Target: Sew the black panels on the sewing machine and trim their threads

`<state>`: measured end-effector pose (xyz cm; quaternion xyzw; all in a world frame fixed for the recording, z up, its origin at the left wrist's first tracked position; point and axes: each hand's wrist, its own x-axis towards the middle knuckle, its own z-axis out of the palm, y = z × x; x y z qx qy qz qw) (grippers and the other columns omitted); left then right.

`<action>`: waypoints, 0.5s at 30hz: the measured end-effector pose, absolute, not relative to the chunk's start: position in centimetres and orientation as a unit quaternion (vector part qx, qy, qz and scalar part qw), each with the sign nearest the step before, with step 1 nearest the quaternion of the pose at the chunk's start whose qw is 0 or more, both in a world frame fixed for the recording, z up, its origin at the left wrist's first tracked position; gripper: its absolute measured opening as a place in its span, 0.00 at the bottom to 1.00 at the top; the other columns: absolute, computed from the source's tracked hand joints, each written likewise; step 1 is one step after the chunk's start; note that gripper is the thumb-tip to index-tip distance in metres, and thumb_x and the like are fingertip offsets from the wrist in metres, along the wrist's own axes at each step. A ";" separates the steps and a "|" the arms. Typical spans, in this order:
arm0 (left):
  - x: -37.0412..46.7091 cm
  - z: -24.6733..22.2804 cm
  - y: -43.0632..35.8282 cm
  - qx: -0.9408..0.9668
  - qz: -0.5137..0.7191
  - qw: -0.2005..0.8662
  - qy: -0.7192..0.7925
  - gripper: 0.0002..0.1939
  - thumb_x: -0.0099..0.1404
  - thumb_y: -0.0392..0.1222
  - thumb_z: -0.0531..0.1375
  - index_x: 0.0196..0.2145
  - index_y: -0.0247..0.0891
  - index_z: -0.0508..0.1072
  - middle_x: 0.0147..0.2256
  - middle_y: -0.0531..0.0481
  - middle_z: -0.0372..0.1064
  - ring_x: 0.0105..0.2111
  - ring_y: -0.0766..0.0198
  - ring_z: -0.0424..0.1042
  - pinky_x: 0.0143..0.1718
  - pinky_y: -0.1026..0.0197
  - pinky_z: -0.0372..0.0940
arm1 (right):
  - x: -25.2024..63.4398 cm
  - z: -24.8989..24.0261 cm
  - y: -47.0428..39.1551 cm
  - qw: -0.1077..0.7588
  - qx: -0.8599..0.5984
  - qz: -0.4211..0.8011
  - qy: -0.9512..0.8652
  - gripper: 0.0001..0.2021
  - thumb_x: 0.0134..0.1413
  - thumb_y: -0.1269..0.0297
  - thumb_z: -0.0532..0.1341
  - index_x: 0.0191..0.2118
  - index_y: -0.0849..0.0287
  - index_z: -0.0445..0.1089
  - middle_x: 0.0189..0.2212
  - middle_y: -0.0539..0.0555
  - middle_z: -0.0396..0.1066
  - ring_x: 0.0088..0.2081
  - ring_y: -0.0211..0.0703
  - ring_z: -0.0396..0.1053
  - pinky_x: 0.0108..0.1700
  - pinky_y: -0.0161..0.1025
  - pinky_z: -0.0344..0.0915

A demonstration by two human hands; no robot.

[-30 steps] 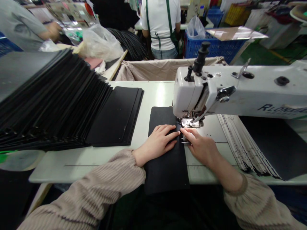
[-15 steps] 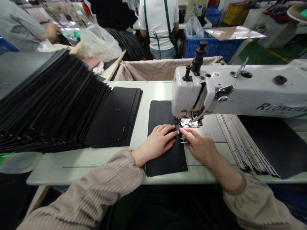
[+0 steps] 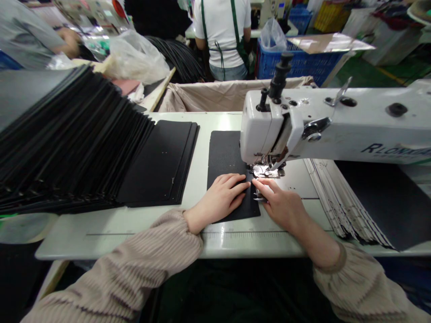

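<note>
We find one pale green, smooth tabletop (image 3: 117, 244) across the middle of the frame, carrying one white, long-armed sewing machine (image 3: 336, 112) on the right. At left leans one tall stack of thin black panels (image 3: 67, 148), too tightly packed to count. At right lies one pile of black pieces with whitish edges (image 3: 384, 197), likewise uncountable; left of centre, one low stack of black rectangular panels (image 3: 151, 166) shows at least two layers.

The single black rectangular sheet (image 3: 224, 154) lies flat at centre, its long axis running near to far, its right edge beside one small bright metal presser foot (image 3: 266, 171). We count two hands. The left hand (image 3: 218, 195) is nearer: its fingers rest on the sheet, slightly apart, clamping nothing. The sheet lies mostly to the left of the fingers of the right hand (image 3: 286, 206), which are bunched at its edge; whether they pinch it, we cannot tell.
</note>
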<state>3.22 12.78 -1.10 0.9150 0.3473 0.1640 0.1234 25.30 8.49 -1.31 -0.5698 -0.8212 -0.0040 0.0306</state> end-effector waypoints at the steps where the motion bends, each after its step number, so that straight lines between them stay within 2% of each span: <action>1: 3.2 -1.1 12.8 0.915 0.163 0.124 0.347 0.19 0.71 0.40 0.54 0.58 0.41 0.67 0.58 0.43 0.63 0.58 0.52 0.60 0.59 0.46 0.59 | 25.3 -1.3 8.5 0.031 -0.570 -0.005 -0.821 0.29 0.59 0.68 0.55 0.65 0.48 0.56 0.61 0.50 0.62 0.41 0.43 0.74 0.29 0.37 0.68; 15: 3.3 -1.3 12.9 0.908 0.185 0.131 0.353 0.18 0.71 0.38 0.53 0.57 0.42 0.68 0.57 0.43 0.64 0.58 0.52 0.62 0.58 0.44 0.60 | 25.2 -1.4 8.5 0.035 -0.568 -0.012 -0.822 0.28 0.58 0.69 0.55 0.65 0.50 0.58 0.61 0.53 0.63 0.40 0.43 0.74 0.29 0.36 0.68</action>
